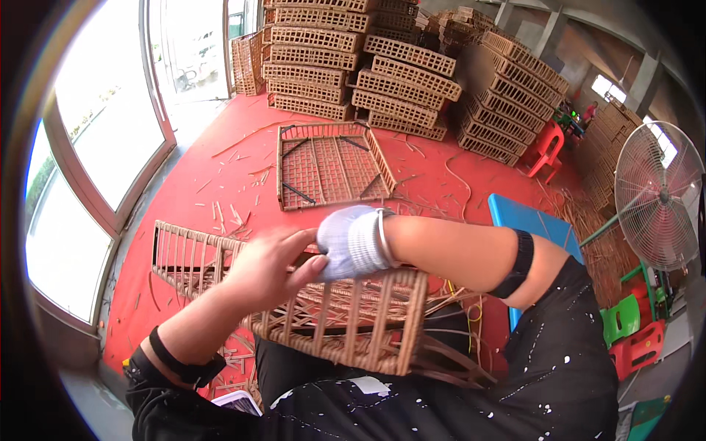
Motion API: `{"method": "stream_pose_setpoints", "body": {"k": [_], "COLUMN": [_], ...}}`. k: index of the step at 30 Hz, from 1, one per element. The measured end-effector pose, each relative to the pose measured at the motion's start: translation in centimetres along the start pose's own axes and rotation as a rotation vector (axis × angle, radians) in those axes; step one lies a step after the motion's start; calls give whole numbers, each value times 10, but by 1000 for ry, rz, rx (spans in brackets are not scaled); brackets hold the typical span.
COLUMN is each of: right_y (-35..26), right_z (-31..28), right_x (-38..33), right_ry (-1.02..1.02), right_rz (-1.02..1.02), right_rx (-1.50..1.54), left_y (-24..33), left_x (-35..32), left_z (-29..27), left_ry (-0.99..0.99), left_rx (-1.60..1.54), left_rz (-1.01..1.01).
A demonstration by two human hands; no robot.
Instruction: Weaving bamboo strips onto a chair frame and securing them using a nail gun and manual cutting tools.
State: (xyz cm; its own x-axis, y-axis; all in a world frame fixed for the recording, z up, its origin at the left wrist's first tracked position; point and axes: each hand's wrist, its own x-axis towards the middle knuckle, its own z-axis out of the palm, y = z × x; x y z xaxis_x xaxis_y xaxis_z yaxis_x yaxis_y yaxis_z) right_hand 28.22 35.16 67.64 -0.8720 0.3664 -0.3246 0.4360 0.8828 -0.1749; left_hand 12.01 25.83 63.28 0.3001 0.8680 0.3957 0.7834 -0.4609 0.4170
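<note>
A wicker basket lies across the person's lap, under two hands.
The bare left hand, thumb and fingers slightly parted, and the right hand, gloved with its fingers hidden, meet above the basket's middle; I cannot tell whether either grips anything. Beyond the basket, a shallow wicker tray and loose strips lie on the red floor; farther beyond it stand stacked crates. To the basket's right are a blue panel and a fan.

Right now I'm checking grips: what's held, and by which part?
Can't tell: the left hand overlaps the lap basket midway, the right hand beside it, grips hidden.
</note>
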Motion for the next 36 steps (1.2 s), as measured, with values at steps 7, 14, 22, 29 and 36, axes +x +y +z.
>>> {"method": "stream_pose_setpoints", "body": {"k": [7,14,22,29,36], "right_y": [45,169,176,193,215], "right_z": [7,206,274,181,99], "right_x": [-46,-47,-12,-2,-78], "right_ry": [186,534,600,1067,1029], "right_rz": [-268,-29,432,171,378], "right_rx": [699,1040,1106,1041,823], "left_y": [-10,-42,-52,-123,-155], "left_x": [-23,-43,-46,-51,5], "left_z": [9,-17,-23,-47,24], "left_ry": [71,233,295,561,722], "left_rx": [-190,-387,-367,-632,-779], "left_rz": [-90,-307,-308,-268,-210]}}
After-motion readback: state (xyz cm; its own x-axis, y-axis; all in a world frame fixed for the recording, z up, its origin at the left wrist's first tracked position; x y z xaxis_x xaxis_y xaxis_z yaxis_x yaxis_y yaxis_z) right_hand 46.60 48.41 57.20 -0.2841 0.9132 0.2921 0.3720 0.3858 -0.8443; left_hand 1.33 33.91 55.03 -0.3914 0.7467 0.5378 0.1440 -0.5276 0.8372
